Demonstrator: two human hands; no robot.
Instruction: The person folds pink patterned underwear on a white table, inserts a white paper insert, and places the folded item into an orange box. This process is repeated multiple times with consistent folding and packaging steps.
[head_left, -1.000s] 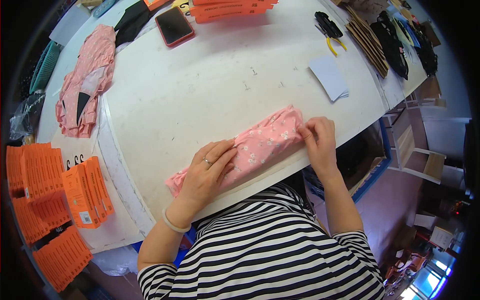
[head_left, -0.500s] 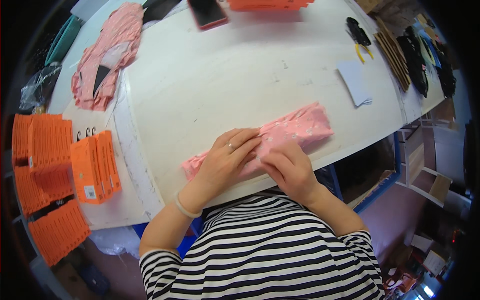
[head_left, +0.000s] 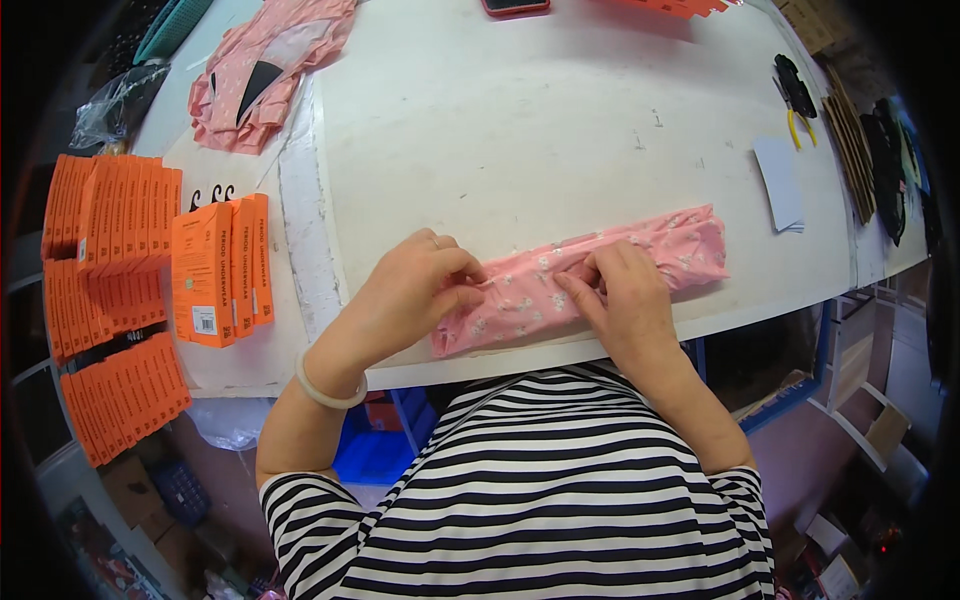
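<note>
A long, flat-folded strip of pink cloth with white flowers (head_left: 682,248) lies crosswise along the near edge of the white table (head_left: 420,130). My left hand (head_left: 425,290) is at the strip's left part, its thumb and fingers curled in a pinch on the fabric; a ring and a pale bangle show on that arm. My right hand (head_left: 625,300) is on the strip's middle, right of my left hand, thumb and bent fingers gripping the cloth. The strip's right end lies loose.
Orange boxes (head_left: 205,265) stand stacked at the left, black hooks behind them. Another pink garment (head_left: 270,45) lies back left. A red-cased phone (head_left: 515,4) is at the top. Paper sheets (head_left: 776,183), yellow-handled pliers (head_left: 800,126) and cardboard pieces (head_left: 850,160) are at the right; blue crates (head_left: 375,445) sit below the table.
My right hand has moved left from the strip's right end to its middle. My left hand has shifted back toward the strip's left end. The whole view has shifted with the head.
</note>
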